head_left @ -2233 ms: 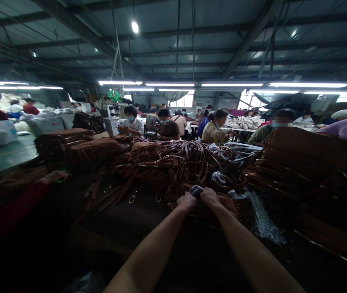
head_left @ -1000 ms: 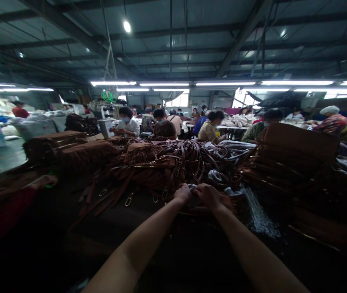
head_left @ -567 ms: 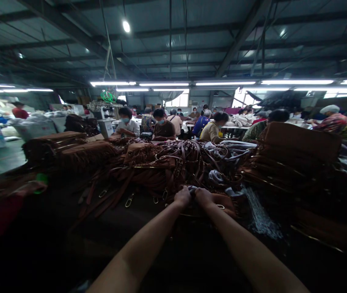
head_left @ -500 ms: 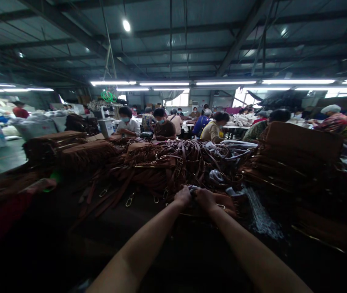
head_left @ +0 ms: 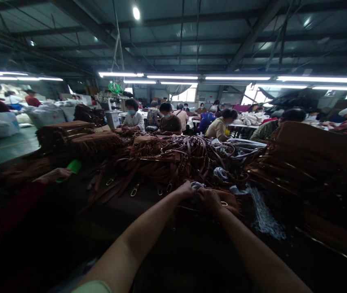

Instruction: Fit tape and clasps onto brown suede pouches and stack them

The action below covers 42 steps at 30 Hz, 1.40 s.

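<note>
My left hand (head_left: pixel 185 190) is closed on a small grey-white wrap (head_left: pixel 196 185) at the middle of the dark table. Close beside it, my right hand (head_left: pixel 208 198) is closed too, at the wrap's right side; its fingertips are too dark to make out fully. Under and right of my right hand lies a brown bag (head_left: pixel 231 202) with a gold-coloured metal ring (head_left: pixel 224 204). Behind the hands, brown straps (head_left: pixel 188 152) with metal clasps are heaped up. Another grey-white wrap (head_left: pixel 220 174) rests at the front of the heap.
Stacked brown bags (head_left: pixel 317 142) rise at the right, and fringed brown bags (head_left: pixel 95 142) at the left. A bundle of thin pale strands (head_left: pixel 263 215) lies right of my hands. A co-worker's hand (head_left: pixel 62 174) is by a green object (head_left: pixel 74 166) at the left. Several people sit beyond.
The view has shifted, so most things appear further right. More of the grey-white wrap shows between my hands. At the left, the co-worker's hand and the green object show more plainly.
</note>
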Each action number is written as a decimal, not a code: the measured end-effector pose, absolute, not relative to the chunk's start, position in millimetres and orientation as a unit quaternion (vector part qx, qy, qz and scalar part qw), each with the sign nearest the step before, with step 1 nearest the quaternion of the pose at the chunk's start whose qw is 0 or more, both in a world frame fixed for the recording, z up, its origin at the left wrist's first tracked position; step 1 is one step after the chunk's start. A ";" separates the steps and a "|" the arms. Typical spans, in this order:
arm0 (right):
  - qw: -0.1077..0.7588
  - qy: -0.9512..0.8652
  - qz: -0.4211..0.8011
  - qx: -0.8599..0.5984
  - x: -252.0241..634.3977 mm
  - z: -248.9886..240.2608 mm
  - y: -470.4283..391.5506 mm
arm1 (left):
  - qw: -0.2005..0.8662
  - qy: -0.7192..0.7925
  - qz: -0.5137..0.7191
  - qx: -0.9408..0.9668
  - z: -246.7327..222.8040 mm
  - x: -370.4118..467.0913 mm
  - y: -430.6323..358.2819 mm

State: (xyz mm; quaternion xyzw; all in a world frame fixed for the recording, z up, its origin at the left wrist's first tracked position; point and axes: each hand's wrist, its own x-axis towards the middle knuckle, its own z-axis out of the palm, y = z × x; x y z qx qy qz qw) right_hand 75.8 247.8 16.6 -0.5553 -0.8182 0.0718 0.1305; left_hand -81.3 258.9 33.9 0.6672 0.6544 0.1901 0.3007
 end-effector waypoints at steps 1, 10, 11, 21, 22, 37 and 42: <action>0.130 -0.818 0.069 -0.557 76.5 15.5 248.4 | 0.267 0.660 0.193 0.675 39.3 -86.0 255.9; 0.175 -0.814 0.103 -0.544 77.9 8.9 257.6 | 0.126 0.506 0.193 0.831 17.4 -117.8 213.7; 0.178 -0.815 0.101 -0.542 78.0 8.3 258.5 | 0.141 0.510 0.201 0.824 11.8 -115.9 213.3; 0.152 -0.850 0.031 -0.504 78.0 7.1 250.0 | 0.021 0.395 0.280 0.875 20.8 -96.3 235.8; 0.159 -0.854 0.027 -0.494 78.1 6.5 249.3 | 0.005 0.395 0.269 0.878 20.5 -95.5 238.3; 0.203 -0.818 0.155 -0.516 78.7 -2.1 270.8 | -0.045 0.434 0.211 0.875 -5.1 -95.5 257.8; 0.177 -0.833 0.248 -0.463 84.1 -3.3 281.2 | -0.006 0.457 0.223 0.861 -7.8 -96.6 262.2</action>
